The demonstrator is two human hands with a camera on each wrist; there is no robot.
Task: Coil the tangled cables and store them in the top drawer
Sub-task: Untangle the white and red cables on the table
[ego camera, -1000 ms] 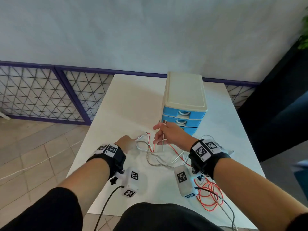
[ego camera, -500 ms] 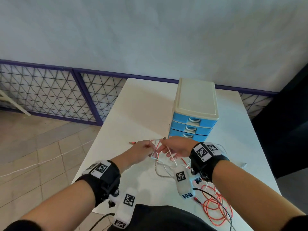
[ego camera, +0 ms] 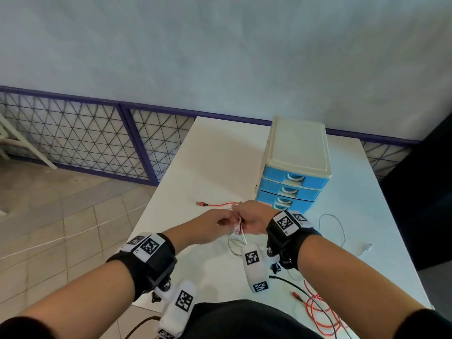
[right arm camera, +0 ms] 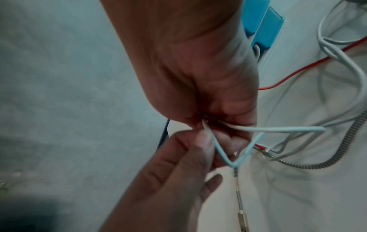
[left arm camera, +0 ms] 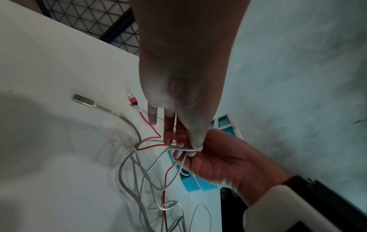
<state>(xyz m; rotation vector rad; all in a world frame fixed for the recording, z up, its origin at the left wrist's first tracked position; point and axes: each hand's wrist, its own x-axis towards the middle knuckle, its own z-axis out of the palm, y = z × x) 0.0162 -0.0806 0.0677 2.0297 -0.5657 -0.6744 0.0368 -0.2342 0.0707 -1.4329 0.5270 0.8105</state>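
My two hands meet above the table in front of the drawer unit [ego camera: 297,152]. My right hand [ego camera: 252,220] grips a bunch of white cable [right arm camera: 276,129] in its curled fingers. My left hand [ego camera: 220,222] pinches the same white cable [left arm camera: 178,148] between thumb and fingertips, right beside the right hand. A red cable [ego camera: 215,204] runs left from my hands across the table, its plug lying flat. A grey braided cable [left arm camera: 121,169] hangs tangled below, its metal plug [left arm camera: 82,100] on the table. All three blue drawers are closed; the top drawer [ego camera: 296,177] is nearest the lid.
More red cable [ego camera: 320,316] lies coiled at the table's near right edge. A loose white cable [ego camera: 342,231] with its plug [ego camera: 367,247] lies right of my right wrist. The white table [ego camera: 215,155] has a mesh fence and tiled floor to its left.
My left hand came up from the table to meet the right hand at the white cable. Both hands now hold the bunch higher, and the red plug has slid out to the left.
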